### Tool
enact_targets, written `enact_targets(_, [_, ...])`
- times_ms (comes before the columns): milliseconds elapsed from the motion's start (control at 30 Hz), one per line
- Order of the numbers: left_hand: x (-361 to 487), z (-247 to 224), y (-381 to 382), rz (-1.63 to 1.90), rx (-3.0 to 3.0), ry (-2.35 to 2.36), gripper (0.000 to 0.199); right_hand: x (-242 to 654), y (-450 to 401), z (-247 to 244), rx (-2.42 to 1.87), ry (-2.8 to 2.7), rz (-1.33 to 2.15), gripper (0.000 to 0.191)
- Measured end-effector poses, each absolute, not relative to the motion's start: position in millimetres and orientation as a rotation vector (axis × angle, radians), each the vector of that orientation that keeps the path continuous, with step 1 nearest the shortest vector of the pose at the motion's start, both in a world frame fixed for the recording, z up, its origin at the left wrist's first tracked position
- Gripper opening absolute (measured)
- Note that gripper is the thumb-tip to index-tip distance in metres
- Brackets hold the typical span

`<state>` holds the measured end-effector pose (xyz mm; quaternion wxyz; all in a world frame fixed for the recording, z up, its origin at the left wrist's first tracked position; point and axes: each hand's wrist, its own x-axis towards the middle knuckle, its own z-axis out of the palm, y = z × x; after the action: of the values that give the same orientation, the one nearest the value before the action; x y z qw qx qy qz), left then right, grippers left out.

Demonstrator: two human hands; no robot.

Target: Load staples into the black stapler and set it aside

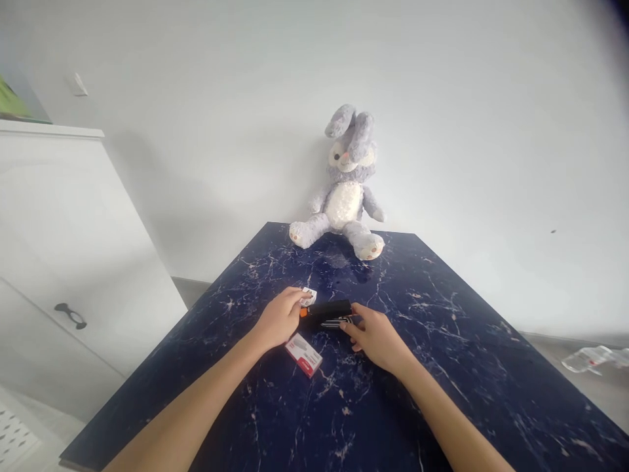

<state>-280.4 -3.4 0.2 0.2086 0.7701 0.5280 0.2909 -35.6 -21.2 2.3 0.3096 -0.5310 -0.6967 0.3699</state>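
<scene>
A black stapler with an orange part at its left end lies sideways between my hands. My right hand grips its right end, fingers on the top and thumb near the silvery lower part. At the left end is my left hand, its fingers bent near the orange part and a small white box. Whether those fingers hold the box or the stapler is hard to make out. A red and white box lies flat just nearer to me, beside my left hand.
A grey plush rabbit sits at the far edge of the dark blue marbled table, against the wall. A white cabinet stands at the left. Clear plastic packaging lies beyond the table's right edge.
</scene>
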Motion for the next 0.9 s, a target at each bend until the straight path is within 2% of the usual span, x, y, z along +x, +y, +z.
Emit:
enact_targets(233, [-296,49,-18,0.67,2.321,1.372,0.02,-26,-20,5,-1.443,-1.916,0.937,0.014])
enact_targets(400, [-305,68,-36,0.227,2.271,1.169,0.048,-30,-22,2,-1.468,-1.879,0.871,0.017])
enact_targets(467, [-301,64,-40,0.184,2.287,1.209,0.047,-31,-22,0,-1.48,-1.857,0.859,0.021])
enact_targets(533, [-296,60,-44,0.17,2.309,1.232,0.038,-31,-22,-1,-1.484,-1.848,0.855,0.023])
enact_targets(633, [-291,64,-45,0.226,2.296,1.196,0.027,-34,-23,-3,-1.485,-1.861,0.805,0.021])
enact_targets(800, [-282,75,-41,0.652,2.184,1.159,0.034,-43,-24,-6,-1.514,-1.885,0.566,0.014])
enact_targets(900, [-276,69,-39,0.704,1.989,1.111,0.039,-44,-25,-3,-1.521,-1.895,0.562,0.014])
